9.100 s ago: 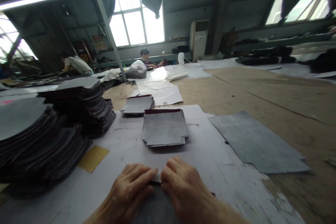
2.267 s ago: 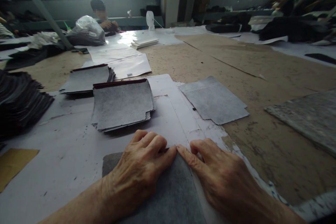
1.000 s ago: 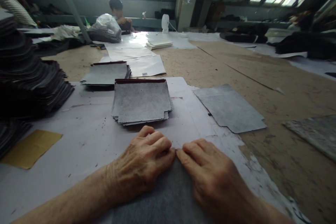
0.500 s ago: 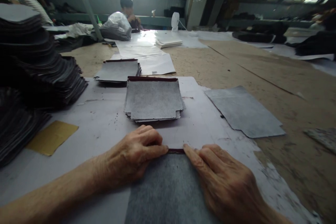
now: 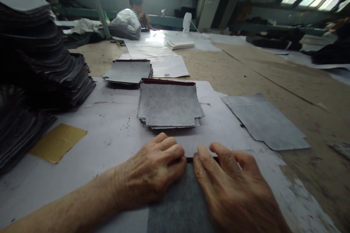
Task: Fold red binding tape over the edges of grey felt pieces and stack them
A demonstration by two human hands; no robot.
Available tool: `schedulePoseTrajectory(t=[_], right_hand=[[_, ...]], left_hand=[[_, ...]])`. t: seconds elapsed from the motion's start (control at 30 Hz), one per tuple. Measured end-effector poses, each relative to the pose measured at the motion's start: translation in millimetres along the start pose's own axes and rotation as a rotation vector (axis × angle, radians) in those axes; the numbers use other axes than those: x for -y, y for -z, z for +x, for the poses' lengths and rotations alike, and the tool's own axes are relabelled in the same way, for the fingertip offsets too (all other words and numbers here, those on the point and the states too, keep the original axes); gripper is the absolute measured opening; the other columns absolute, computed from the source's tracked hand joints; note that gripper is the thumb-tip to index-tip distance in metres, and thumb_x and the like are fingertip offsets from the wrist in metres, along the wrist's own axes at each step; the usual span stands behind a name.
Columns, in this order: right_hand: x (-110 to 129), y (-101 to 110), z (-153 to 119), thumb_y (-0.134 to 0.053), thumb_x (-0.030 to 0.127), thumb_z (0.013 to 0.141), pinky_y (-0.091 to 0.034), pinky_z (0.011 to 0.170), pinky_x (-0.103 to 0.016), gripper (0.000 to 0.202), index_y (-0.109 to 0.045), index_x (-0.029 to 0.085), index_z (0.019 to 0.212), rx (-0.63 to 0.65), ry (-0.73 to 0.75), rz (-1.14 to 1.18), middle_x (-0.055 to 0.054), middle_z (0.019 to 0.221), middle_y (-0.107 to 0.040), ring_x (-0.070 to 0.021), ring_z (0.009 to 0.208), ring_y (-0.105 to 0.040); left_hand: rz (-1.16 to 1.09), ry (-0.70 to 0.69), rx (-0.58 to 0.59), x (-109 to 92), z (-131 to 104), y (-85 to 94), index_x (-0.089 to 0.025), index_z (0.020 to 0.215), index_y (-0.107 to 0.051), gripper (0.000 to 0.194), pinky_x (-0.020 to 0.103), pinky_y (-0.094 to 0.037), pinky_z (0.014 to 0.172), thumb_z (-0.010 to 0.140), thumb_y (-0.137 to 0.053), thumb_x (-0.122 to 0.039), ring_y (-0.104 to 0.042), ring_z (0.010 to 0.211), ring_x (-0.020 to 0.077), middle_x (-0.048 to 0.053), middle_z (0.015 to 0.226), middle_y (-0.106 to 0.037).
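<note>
A grey-backed sheet (image 5: pixel 179 204) with a dark red strip along its far edge lies in front of me on white paper. My left hand (image 5: pixel 157 167) has its fingers curled in and presses on the left part of that strip; its fingertips are partly hidden. Over the right part lies my right hand (image 5: pixel 232 182), fingers stretched and somewhat apart, fingertips on the edge. Just beyond my hands sits a stack of like grey pieces (image 5: pixel 169 103), each with a dark red far edge showing on top. A second such stack (image 5: pixel 127 71) stands behind it to the left.
Tall piles of dark sheets (image 5: pixel 49 58) rise at the left, near a tan card square (image 5: pixel 58 142). To the right lies a loose grey piece (image 5: pixel 265 120). Farther back are white sheets (image 5: pixel 180 44), a full plastic bag (image 5: pixel 125 25) and a seated person (image 5: pixel 136 5).
My left hand has curled its fingers more at the edge. My right hand's fingers have lifted and spread apart. The whole view has shifted slightly.
</note>
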State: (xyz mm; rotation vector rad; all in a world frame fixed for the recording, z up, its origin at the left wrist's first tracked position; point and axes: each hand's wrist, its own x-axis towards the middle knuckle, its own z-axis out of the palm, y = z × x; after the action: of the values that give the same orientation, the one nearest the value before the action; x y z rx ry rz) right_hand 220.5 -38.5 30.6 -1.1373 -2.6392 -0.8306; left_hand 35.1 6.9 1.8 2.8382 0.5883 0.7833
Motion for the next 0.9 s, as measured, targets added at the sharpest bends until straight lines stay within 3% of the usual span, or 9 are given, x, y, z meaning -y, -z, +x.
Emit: schedulePoseTrajectory(t=[0.1,0.2,0.33,0.43,0.63,0.77,0.9], right_hand=[[-11,-7,-14,-0.034,0.01,0.084,-0.037,0.075,-0.049,0.036,-0.063,0.013,0.105,0.051,-0.019,0.103,-0.011,0.108,-0.06,-0.0328,0.099,-0.049],[-32,-16,-39,-0.037,0.01,0.087,-0.041,0.08,-0.045,0.035,-0.057,0.015,0.115,0.017,-0.019,0.334,-0.009,0.111,-0.058,-0.0269,0.101,-0.05],[-54,-14,-54,-0.037,0.008,0.088,-0.042,0.087,-0.041,0.032,-0.056,0.012,0.114,0.042,0.032,0.373,-0.01,0.12,-0.053,-0.0245,0.113,-0.045],[-48,-6,-37,-0.04,0.004,0.084,-0.042,0.085,-0.044,0.029,-0.061,0.012,0.103,-0.074,-0.005,0.32,-0.011,0.112,-0.057,-0.0259,0.106,-0.049],[-9,-18,2,-0.033,0.002,0.082,-0.051,0.062,-0.034,0.032,-0.064,0.006,0.09,-0.133,-0.024,0.638,-0.011,0.078,-0.057,-0.0192,0.075,-0.05],[-6,-27,-2,-0.035,0.001,0.082,-0.051,0.063,-0.034,0.031,-0.062,0.005,0.096,-0.13,-0.004,0.661,-0.012,0.081,-0.056,-0.0198,0.076,-0.048],[-11,-26,-4,-0.035,0.001,0.082,-0.052,0.068,-0.032,0.032,-0.06,0.006,0.101,-0.113,-0.005,0.689,-0.011,0.086,-0.057,-0.0191,0.08,-0.049]], left_hand=[[-0.011,0.012,-0.004,0,0,0.7,-0.008,0.092,-0.06,0.025,0.036,-0.04,0.066,0.082,-0.037,-0.005,-0.045,0.074,0.0186,0.008,0.081,-0.055],[-0.019,0.027,-0.004,1,1,1.4,-0.009,0.087,-0.06,0.025,0.035,-0.04,0.065,0.08,-0.037,-0.004,-0.044,0.073,0.0181,0.008,0.08,-0.054],[-0.018,0.028,-0.018,2,1,1.0,-0.011,0.086,-0.06,0.025,0.035,-0.04,0.065,0.079,-0.037,-0.004,-0.044,0.073,0.0179,0.008,0.081,-0.055],[-0.018,0.027,-0.019,2,1,-0.6,-0.01,0.089,-0.061,0.025,0.035,-0.039,0.065,0.078,-0.04,-0.003,-0.045,0.074,0.0182,0.008,0.082,-0.055],[-0.083,0.1,-0.092,2,-6,0.0,-0.01,0.099,-0.059,0.027,0.033,-0.042,0.067,0.08,-0.041,-0.004,-0.047,0.073,0.017,0.007,0.081,-0.056],[-0.212,0.218,-0.183,7,-18,7.8,-0.012,0.104,-0.059,0.024,0.025,-0.046,0.067,0.084,-0.047,-0.005,-0.051,0.075,0.0123,0.005,0.083,-0.057],[-0.218,0.202,-0.152,9,-28,13.9,-0.013,0.099,-0.061,0.027,0.025,-0.044,0.064,0.082,-0.044,0.0,-0.048,0.072,0.0116,0.005,0.081,-0.055]])
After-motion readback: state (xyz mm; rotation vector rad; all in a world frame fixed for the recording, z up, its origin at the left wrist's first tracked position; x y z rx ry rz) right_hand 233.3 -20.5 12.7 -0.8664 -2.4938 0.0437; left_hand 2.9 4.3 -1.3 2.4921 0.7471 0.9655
